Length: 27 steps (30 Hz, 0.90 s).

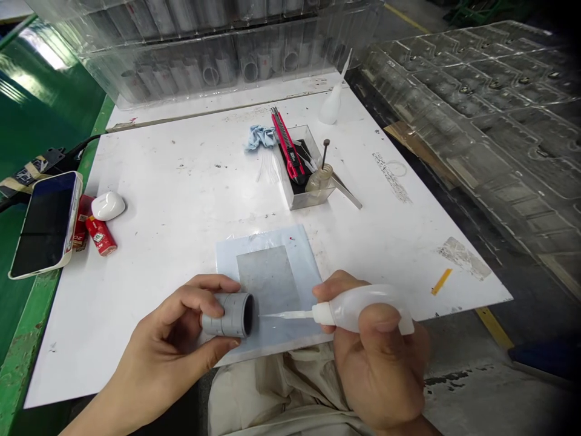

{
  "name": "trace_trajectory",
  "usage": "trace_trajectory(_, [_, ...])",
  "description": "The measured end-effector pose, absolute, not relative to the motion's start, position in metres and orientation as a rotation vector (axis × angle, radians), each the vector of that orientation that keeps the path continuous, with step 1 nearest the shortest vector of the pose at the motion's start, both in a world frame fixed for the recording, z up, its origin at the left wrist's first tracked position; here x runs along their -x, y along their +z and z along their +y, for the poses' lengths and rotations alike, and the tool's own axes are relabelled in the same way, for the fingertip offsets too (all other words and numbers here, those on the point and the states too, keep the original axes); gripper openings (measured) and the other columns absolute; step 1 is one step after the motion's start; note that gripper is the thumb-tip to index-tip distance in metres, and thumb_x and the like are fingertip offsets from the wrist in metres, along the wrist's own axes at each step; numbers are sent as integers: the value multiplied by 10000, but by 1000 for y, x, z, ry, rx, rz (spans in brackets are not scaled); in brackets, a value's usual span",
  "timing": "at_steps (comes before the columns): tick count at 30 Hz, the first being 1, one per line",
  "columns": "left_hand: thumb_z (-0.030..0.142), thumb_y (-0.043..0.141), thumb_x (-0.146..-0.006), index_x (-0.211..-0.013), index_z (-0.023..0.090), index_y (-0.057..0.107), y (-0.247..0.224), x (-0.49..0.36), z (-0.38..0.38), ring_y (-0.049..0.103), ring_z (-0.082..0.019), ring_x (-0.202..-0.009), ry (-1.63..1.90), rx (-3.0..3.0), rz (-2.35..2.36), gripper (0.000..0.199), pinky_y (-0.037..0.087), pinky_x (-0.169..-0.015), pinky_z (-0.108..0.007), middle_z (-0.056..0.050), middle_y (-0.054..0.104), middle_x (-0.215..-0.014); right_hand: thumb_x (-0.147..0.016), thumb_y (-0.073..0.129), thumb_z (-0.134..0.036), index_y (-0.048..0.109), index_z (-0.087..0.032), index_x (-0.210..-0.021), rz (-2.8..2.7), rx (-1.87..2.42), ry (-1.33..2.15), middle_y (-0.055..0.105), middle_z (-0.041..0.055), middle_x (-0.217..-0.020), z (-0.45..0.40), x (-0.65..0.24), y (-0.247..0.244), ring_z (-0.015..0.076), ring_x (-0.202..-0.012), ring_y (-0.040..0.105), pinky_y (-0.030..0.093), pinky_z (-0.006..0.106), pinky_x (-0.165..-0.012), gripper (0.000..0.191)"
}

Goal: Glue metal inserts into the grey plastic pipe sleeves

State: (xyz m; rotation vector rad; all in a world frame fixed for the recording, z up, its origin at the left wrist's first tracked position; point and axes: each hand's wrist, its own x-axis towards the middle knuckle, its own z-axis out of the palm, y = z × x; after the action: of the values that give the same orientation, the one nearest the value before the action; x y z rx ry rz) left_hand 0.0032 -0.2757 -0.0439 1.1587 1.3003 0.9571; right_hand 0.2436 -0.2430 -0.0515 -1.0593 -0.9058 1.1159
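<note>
My left hand (pixel 177 339) is closed around a short grey tube (pixel 224 315), which lies on its side with its dark open end facing right. In my right hand (pixel 381 357) is a translucent white squeeze bottle (pixel 363 306) with a long thin nozzle. The nozzle tip points left, just short of the tube's open end and apart from it. Both are held above a pale blue sheet (pixel 313 266) with a grey square plate (pixel 267 275) on it, near the table's front edge.
Farther back, a clear box (pixel 295 203) holds a red utility knife (pixel 288 145) and a small jar (pixel 320 178). Beside it lies a crumpled blue cloth (pixel 261 138). Another squeeze bottle (pixel 330 108) stands behind. A phone (pixel 45 221) is at left; clear trays (pixel 481 91) are at right.
</note>
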Motion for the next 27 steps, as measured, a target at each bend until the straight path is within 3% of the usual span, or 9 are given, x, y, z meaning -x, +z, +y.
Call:
trace_trajectory(10, [193,911,-891,-899,300,750,-36,-14,-276,679,-212,-1152,1005,-1065,1359,194,574,-820,-194,-53,781,-1288,-993,681,-506,867,-256,-903,-1019,1063,1214,632,26,-612,-244,-246,-57,179,-503,566,431,318,-465,324])
trace_trajectory(15, [176,909,-891,-906,272,738,-40,-9,-276,685,-224,-1160,999,-1072,1359,197,587,-828,-205,-93,761,-1317,-1007,674,-470,873,-241,-918,-1017,1069,1235,641,41,-627,-246,-246,-61,204,-544,588,457,335,-480,316])
trace_trajectory(21, [136,866,-929,-989,313,725,-45,-1,-275,685,-216,-1184,927,-1169,1268,234,607,-858,-219,-60,736,-1369,-1016,662,-456,882,-248,-938,-997,1079,1211,652,44,-637,-246,-246,-63,202,-558,601,468,329,-491,313])
trace_trajectory(27, [199,911,-892,-911,278,739,-39,-12,-277,683,-225,-1127,1010,-1025,1349,189,593,-813,-216,-87,755,-1303,-1003,676,-435,886,-269,-979,-983,1069,1241,645,35,-628,-249,-246,-68,207,-537,589,471,341,-486,268])
